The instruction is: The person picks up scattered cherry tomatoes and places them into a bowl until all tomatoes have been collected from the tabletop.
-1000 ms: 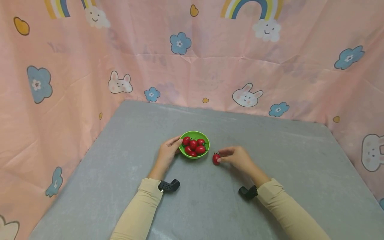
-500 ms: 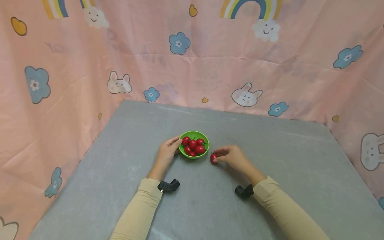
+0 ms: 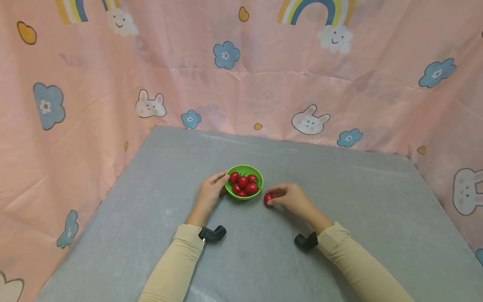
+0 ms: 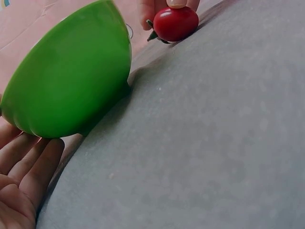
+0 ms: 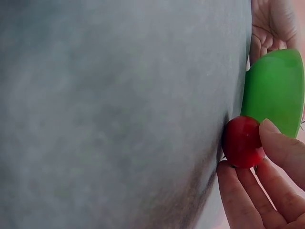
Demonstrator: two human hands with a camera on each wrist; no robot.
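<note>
A small green bowl (image 3: 247, 168) stands on the grey table, holding several red cherry tomatoes (image 3: 243, 181) with green stems. My left hand (image 3: 209, 193) grips the bowl from its left side, thumb at the rim and fingers against the outer wall. Just right of the bowl, my right hand (image 3: 296, 200) pinches a single cherry tomato (image 3: 268, 199) between thumb and fingers. That cherry tomato (image 4: 175, 24) is down at the tabletop, apart from the bowl (image 4: 71, 71), in the left wrist view. In the right wrist view the thumb presses one side of the cherry tomato (image 5: 243, 143).
The grey tabletop (image 3: 241, 260) spreads around both hands. A pink curtain (image 3: 264, 84) with rabbits, flowers and rainbows closes off the back and sides. A black camera sits on the left wrist (image 3: 213, 234) and another on the right wrist (image 3: 306, 241).
My right hand has shifted slightly left with the cherry tomato, closer to the bowl, mostly in the first half second. The left hand and the bowl have stayed in place.
</note>
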